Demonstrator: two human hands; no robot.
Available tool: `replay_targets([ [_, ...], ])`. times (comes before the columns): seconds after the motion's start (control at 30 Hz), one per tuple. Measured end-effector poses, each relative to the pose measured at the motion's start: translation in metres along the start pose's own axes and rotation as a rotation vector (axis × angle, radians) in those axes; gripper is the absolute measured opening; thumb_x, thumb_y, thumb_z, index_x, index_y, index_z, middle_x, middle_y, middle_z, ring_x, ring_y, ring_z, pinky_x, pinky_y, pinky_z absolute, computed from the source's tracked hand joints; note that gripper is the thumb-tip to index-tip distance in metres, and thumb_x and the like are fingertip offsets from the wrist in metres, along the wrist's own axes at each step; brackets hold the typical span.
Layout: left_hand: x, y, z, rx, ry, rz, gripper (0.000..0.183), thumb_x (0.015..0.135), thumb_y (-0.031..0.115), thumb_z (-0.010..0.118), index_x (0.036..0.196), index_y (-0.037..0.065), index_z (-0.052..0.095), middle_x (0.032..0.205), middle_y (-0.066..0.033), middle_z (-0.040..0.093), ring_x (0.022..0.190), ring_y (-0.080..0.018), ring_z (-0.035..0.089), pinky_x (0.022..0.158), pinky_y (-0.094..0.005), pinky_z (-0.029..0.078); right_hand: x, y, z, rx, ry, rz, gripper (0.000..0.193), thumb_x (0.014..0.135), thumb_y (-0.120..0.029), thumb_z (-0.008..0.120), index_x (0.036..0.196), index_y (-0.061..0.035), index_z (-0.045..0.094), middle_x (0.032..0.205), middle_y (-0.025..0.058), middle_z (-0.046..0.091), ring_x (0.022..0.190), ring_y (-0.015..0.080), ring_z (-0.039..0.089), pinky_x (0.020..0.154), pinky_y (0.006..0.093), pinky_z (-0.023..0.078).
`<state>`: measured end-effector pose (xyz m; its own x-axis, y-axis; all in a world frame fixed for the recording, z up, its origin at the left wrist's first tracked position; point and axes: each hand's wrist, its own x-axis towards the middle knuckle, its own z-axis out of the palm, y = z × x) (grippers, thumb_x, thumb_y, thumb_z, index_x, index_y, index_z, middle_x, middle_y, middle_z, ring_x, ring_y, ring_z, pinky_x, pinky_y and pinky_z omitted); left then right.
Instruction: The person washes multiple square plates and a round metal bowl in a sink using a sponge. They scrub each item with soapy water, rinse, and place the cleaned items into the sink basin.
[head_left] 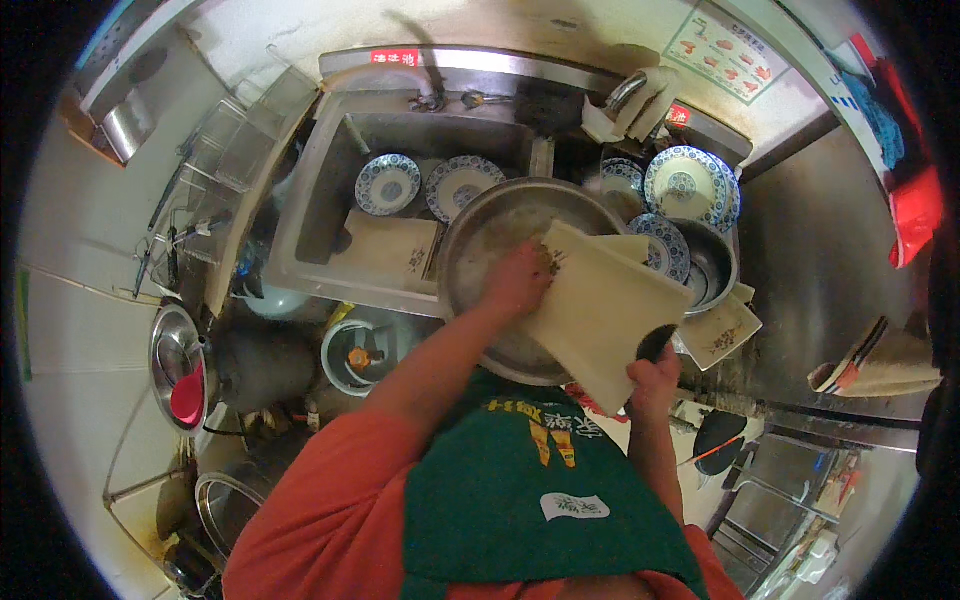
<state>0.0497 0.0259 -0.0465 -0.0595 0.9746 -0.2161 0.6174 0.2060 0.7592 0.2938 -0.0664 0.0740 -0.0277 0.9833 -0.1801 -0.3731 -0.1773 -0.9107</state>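
A cream rectangular plate [610,300] is tilted over a large round metal basin [465,225]. My right hand [655,382] grips its lower right end, beside a dark half-round patch. At the opposite end, next to a dark printed sprig, my left hand [520,280] presses with curled fingers. Whether a small cloth or pad lies under those fingers I cannot make out. Another pale plate edge [632,243] shows behind the held plate. To the right, a metal pot [718,280] has a blue-patterned round plate [662,245] leaning in it.
The basin overlaps a steel sink [300,220] holding round patterned plates [388,185] and a cream rectangular plate [375,245]. More round plates [690,185] stand at the back right. A sprigged rectangular plate [722,335] lies below the pot. A tap [427,102] rises behind the sink.
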Motion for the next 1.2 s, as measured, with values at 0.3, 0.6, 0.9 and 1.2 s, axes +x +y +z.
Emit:
replay_targets([
  [0.3,-0.027,0.008,-0.012,-1.670,-0.156,-0.310,0.052,0.095,0.027,0.065,0.139,0.003,0.051,0.125,-0.0128,0.065,0.112,-0.0281,0.064,0.094,-0.0420,0.052,0.042,0.050,-0.013,-0.026,0.240,0.186,0.061,0.070,0.001,0.059,0.131,0.0005,0.050,0.110,0.0107,0.064,0.092,0.0245,0.065,0.080,0.0405,0.055],
  [0.6,-0.054,0.037,-0.055,-0.455,0.315,0.153,0.040,0.088,0.014,0.066,0.126,0.005,0.061,0.124,-0.0133,0.066,0.107,-0.0295,0.066,0.090,-0.0399,0.054,0.067,0.024,0.048,-0.304,-0.015,0.441,0.055,0.097,-0.032,0.063,0.140,-0.0025,0.046,0.120,0.0169,0.066,0.108,0.0269,0.067,0.080,0.0419,0.058],
  [0.9,-0.086,0.064,-0.064,0.267,0.105,0.811,0.048,0.080,0.027,0.075,0.124,0.014,0.062,0.119,-0.0129,0.062,0.111,-0.0331,0.062,0.095,-0.0459,0.050,0.040,-0.040,0.035,0.106,-0.086,0.399,0.053,0.081,-0.008,0.063,0.132,-0.0009,0.053,0.124,0.0145,0.064,0.111,0.0329,0.065,0.090,0.0450,0.057],
  [1.2,-0.029,0.108,0.009,-0.003,0.284,0.675,0.032,0.085,0.026,0.070,0.113,0.010,0.069,0.112,-0.0139,0.064,0.102,-0.0356,0.061,0.094,-0.0487,0.047,0.012,0.040,0.016,-0.146,-0.024,0.282,0.066,0.071,0.011,0.060,0.135,-0.0005,0.049,0.124,0.0128,0.063,0.111,0.0290,0.065,0.099,0.0437,0.053],
])
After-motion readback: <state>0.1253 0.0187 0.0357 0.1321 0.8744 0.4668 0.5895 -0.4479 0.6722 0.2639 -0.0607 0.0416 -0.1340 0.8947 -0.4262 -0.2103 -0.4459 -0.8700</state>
